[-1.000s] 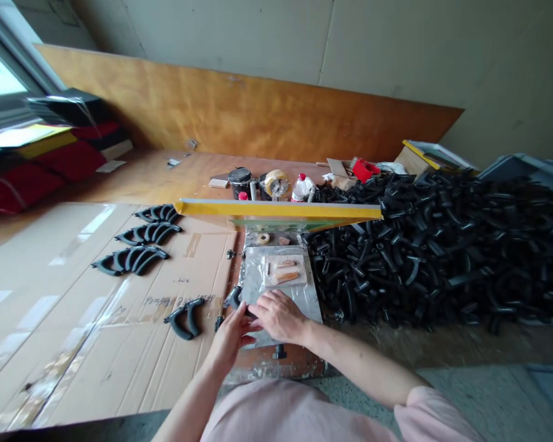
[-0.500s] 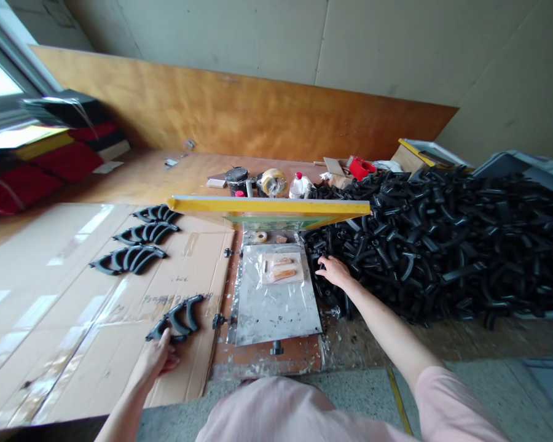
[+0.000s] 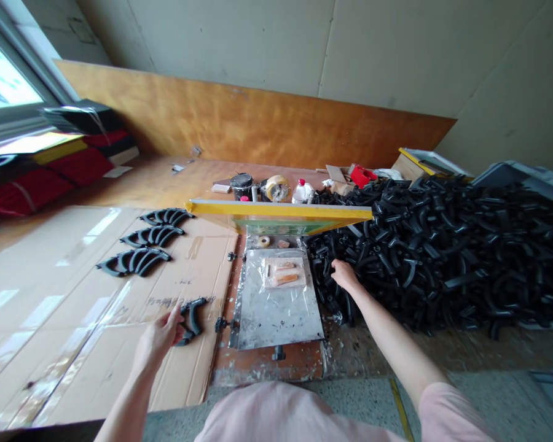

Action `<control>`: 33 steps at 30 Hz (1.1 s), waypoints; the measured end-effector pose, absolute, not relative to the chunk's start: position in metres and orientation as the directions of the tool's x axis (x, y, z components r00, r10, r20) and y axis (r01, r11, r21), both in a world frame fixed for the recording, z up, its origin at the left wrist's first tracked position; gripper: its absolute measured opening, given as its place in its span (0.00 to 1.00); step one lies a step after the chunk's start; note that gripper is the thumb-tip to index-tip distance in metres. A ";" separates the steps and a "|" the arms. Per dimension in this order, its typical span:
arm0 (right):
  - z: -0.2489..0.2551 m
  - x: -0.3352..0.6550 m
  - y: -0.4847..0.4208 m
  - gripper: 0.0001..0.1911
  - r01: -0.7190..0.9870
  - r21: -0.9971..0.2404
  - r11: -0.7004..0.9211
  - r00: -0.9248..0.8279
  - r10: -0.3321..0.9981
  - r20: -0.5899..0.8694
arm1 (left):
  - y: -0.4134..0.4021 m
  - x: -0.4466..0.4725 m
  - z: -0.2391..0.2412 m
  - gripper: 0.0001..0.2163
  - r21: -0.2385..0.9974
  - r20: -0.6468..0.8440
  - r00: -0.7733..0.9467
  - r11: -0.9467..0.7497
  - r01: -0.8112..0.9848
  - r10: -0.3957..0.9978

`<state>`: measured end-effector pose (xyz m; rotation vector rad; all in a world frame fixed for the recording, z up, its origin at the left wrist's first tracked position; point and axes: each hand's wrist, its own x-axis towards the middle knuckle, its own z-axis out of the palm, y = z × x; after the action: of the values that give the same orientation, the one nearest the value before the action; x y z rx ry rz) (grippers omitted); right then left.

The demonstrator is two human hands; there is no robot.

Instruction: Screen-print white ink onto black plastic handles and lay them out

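On the cardboard at the left, my left hand [image 3: 162, 334] has its fingers bent round the near end of a small group of black curved plastic parts [image 3: 193, 320]. It covers some of them. My right hand [image 3: 345, 275] is at the left edge of a big heap of black curved parts [image 3: 415, 258], its fingers curled closed; what they hold is hidden. Between my hands lies a grey metal plate [image 3: 267, 319] with a clear plastic bag [image 3: 286, 273] of tan pieces on it. Above the plate's far end is a tilted yellow-edged screen frame [image 3: 281, 210].
Three fanned rows of black curved parts [image 3: 136, 262] lie farther back on the cardboard sheet [image 3: 74, 294]. Behind the frame stand a dark tub [image 3: 241, 184], a tape roll [image 3: 277, 188] and a red-capped bottle [image 3: 300, 191]. Black knobs [image 3: 279, 353] stick out round the plate.
My left hand has moved up over the near group of parts, covering more of it. My right hand's fingers have curled closed and shifted slightly right. The whole view has shifted a little.
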<state>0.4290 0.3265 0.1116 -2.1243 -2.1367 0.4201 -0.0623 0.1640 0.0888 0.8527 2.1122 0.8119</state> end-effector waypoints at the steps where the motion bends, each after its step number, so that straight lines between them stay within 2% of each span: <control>1: 0.106 0.426 0.324 0.15 0.964 -0.265 -0.007 -0.027 0.992 -0.124 | 0.165 -0.058 0.088 0.20 0.772 -0.403 -0.499 0.578 0.265 0.767; 3: 0.096 0.418 0.321 0.15 0.963 -0.268 -0.011 -0.021 0.993 -0.116 | 0.167 -0.051 0.088 0.20 0.801 -0.441 -0.449 0.567 0.194 0.777; 7: 0.082 0.405 0.317 0.08 0.964 -0.260 -0.050 0.043 0.999 -0.032 | 0.174 -0.043 0.092 0.21 0.803 -0.411 -0.442 0.546 0.239 0.797; 11: 0.072 0.403 0.313 0.11 0.965 -0.259 0.026 -0.019 0.999 0.030 | 0.186 -0.037 0.107 0.22 0.833 -0.370 -0.431 0.499 0.239 0.823; 14: 0.071 0.401 0.311 0.08 0.955 -0.296 -0.007 0.039 0.994 0.101 | 0.194 -0.028 0.118 0.24 0.865 -0.322 -0.403 0.439 0.244 0.857; 17: 0.077 0.390 0.308 0.10 0.927 -0.375 -0.020 0.119 0.963 0.243 | 0.201 -0.018 0.130 0.25 0.890 -0.263 -0.375 0.374 0.260 0.889; 19: 0.085 0.376 0.306 0.12 0.906 -0.410 0.104 0.034 0.949 0.315 | 0.206 -0.012 0.141 0.26 0.905 -0.239 -0.373 0.345 0.250 0.897; 22: 0.098 0.344 0.302 0.13 0.819 -0.384 0.426 -0.310 0.892 0.329 | 0.220 0.001 0.166 0.25 0.939 -0.183 -0.352 0.269 0.212 0.918; 24: 0.103 0.321 0.302 0.12 0.752 -0.339 0.565 -0.485 0.823 0.296 | 0.232 0.012 0.190 0.24 0.967 -0.117 -0.341 0.186 0.176 0.933; 26: 0.104 0.301 0.303 0.12 0.731 -0.295 0.615 -0.562 0.788 0.252 | 0.247 0.024 0.217 0.23 0.987 -0.025 -0.353 0.078 0.138 0.935; 30: 0.102 0.282 0.304 0.11 0.759 -0.199 0.620 -0.585 0.783 0.210 | 0.273 0.042 0.264 0.20 0.985 0.174 -0.362 -0.162 0.062 0.916; 33: 0.101 0.282 0.300 0.13 0.782 -0.146 0.606 -0.576 0.792 0.205 | 0.285 0.048 0.280 0.20 0.973 0.230 -0.366 -0.214 0.084 0.902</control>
<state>0.2823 0.3002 0.1010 -1.2913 -2.5854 0.0567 0.0480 0.2847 0.2801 1.2052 1.4054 1.6492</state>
